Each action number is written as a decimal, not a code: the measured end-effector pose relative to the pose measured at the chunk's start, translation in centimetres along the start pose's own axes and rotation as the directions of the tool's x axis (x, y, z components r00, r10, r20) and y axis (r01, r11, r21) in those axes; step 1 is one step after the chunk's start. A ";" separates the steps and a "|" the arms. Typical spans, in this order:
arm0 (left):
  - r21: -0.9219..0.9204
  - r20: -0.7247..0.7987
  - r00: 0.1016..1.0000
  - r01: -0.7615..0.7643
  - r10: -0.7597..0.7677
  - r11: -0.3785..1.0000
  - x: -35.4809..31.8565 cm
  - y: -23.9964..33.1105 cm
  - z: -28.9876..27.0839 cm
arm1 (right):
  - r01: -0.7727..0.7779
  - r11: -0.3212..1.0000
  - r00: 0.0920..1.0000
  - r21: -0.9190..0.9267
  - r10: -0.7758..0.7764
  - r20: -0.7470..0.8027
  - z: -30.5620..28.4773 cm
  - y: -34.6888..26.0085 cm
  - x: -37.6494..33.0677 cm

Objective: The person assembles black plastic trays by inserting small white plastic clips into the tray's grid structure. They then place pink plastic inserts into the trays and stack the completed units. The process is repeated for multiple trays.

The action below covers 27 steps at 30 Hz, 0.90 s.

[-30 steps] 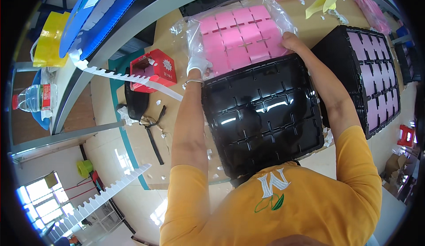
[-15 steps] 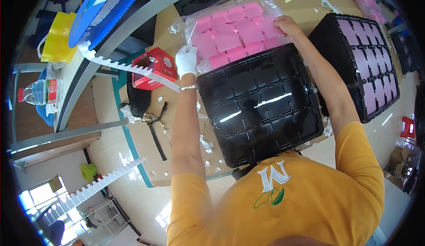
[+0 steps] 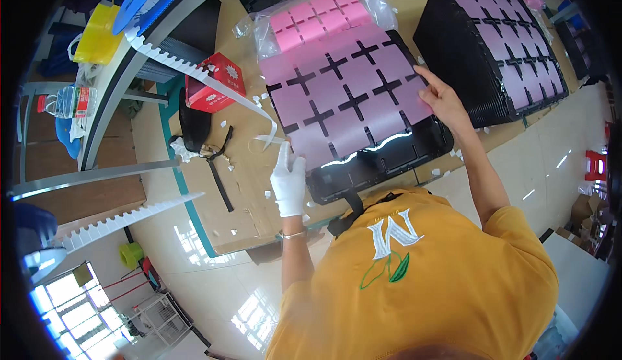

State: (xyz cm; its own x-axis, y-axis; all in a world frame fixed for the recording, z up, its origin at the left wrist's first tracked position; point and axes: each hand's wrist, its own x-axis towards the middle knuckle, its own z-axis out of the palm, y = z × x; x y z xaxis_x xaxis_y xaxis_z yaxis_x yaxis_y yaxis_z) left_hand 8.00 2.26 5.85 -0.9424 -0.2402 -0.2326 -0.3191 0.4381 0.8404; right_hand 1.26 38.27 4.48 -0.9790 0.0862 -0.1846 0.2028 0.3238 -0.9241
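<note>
Head view: our gloved left hand [image 3: 288,180] pinches the seven o'clock corner of a pink slotted sheet [image 3: 346,97] lying over a black tray [image 3: 389,159] on the desk [image 3: 240,185]; our bare right hand [image 3: 442,97] grips its three o'clock edge.

I see a pink sheet [image 3: 346,97] with cross-shaped cutouts lying flat on a glossy black tray [image 3: 389,159], covering most of it

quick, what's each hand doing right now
Left hand, in a white glove: gripping the near left edge of the pink cut-out sheet.
Right hand, bare: fingers on the sheet's right edge, over the black tray.
</note>
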 end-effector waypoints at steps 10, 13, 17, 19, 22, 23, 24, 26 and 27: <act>0.505 0.044 0.998 -0.059 0.043 0.861 -3.4 -2.7 1.4 | -0.115 0.858 0.992 -0.501 0.071 -0.106 -0.1 0.8 -5.3; 0.568 0.035 0.997 -0.082 0.076 0.819 -3.8 -2.7 1.6 | -0.128 0.833 0.989 -0.538 0.066 -0.134 -0.3 0.8 -5.9; 0.583 0.019 0.989 -0.132 0.150 0.802 -4.1 -3.2 1.6 | -0.019 0.816 0.981 -0.578 -0.097 -0.169 -0.2 2.4 -6.5; 0.583 0.033 0.989 -0.134 0.141 0.801 -4.3 -3.1 1.7 | -0.001 0.815 0.981 -0.579 -0.112 -0.160 -0.4 2.6 -6.6; 0.614 0.046 0.992 -0.121 0.118 0.780 -4.7 -3.1 1.8 | -0.050 0.826 0.989 -0.561 -0.037 -0.142 -0.4 2.4 -6.8; 0.628 0.049 0.993 -0.116 0.109 0.769 -4.8 -3.1 1.9 | -0.054 0.820 0.989 -0.569 -0.037 -0.147 -0.5 2.3 -6.8; 0.630 0.050 0.993 -0.118 0.111 0.768 -4.9 -2.9 1.9 | -0.059 0.815 0.988 -0.577 -0.036 -0.151 -0.5 2.3 -6.7; 0.637 0.057 0.992 -0.120 0.109 0.761 -5.1 -2.7 1.9 | -0.056 0.813 0.987 -0.579 -0.043 -0.157 -0.5 2.4 -6.6; 0.634 0.052 0.992 -0.121 0.114 0.764 -5.1 -2.8 1.8 | -0.045 0.817 0.986 -0.574 -0.057 -0.158 -0.5 2.4 -6.4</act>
State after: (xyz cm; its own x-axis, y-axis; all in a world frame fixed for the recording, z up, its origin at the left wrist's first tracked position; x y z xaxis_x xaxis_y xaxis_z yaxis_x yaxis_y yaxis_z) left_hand 13.55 3.84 3.81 -0.9765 -0.1432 -0.1607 -0.1931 0.9128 0.3599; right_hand 8.05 38.99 3.65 -0.9734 0.2160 -0.0767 0.2217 0.8019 -0.5549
